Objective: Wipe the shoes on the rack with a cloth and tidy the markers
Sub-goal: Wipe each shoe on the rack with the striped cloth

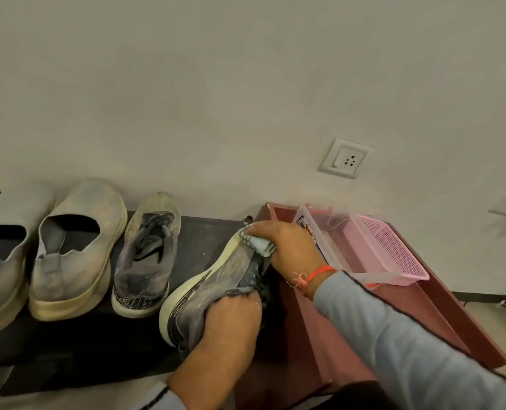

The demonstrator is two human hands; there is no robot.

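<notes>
Right hand (290, 247): closed over a bunched cloth (259, 245), pressing it on the toe end of a grey sneaker (216, 291); orange thread band (313, 278) on the wrist, grey sleeve (408, 335) behind it.
Left hand (231, 324): gripping the same sneaker at its heel and collar, fingers curled into the opening.
Held sneaker: tipped on its side, pale sole facing left, toe pointing far and right, over the right end of the black rack (77, 344).
Other shoes: matching grey laced sneaker (148, 255) standing just left of it; then a pale slip-on (74, 250); a second slip-on (3, 247) at the left edge, partly cut off.
Right of the rack: reddish-brown shelf (349, 315) against the wall, with a clear tub (334, 247) and a pink mesh basket (390, 250) touching on its far end.
Markers: not clearly made out; something coloured shows in the tub behind the right hand.
Wall: socket plate (346, 157) above the shelf.
</notes>
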